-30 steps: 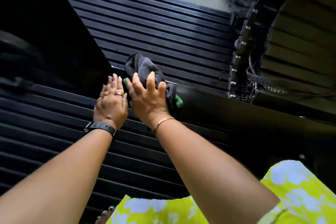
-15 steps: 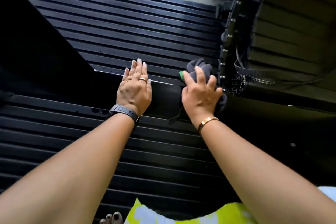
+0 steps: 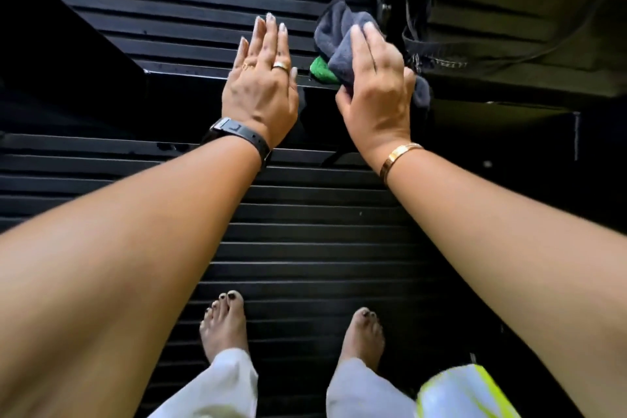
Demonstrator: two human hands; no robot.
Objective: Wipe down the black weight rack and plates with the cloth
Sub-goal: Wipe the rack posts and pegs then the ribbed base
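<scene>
- Left hand (image 3: 261, 92) lies flat on the rack's (image 3: 176, 102) top edge, fingers (image 3: 268, 34) straight and close together, holding nothing.
- Right hand (image 3: 373, 92), at its 3 o'clock, has its fingers curled round the cloth (image 3: 336, 34) (grey, with a green patch), on the same edge.
- The cloth bunches out at that hand's 11 o'clock.
- Bare feet (image 3: 224, 326) stand at 6 o'clock on the slatted floor (image 3: 305, 248).
</scene>
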